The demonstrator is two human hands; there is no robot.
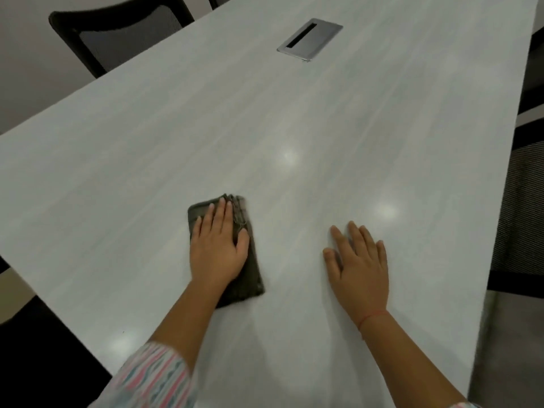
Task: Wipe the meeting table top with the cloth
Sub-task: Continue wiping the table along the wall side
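Note:
A pale grey meeting table top (323, 136) fills most of the view. A dark, folded cloth (250, 269) lies flat on it near the front. My left hand (216, 245) presses down on the cloth with fingers together and the palm covering its middle. My right hand (359, 260) rests flat on the bare table to the right of the cloth, fingers spread, holding nothing.
A metal cable hatch (309, 39) is set into the table at the back. A black mesh chair (117, 39) stands at the far left edge, another dark chair (521, 207) along the right edge. The table's left edge runs diagonally toward me.

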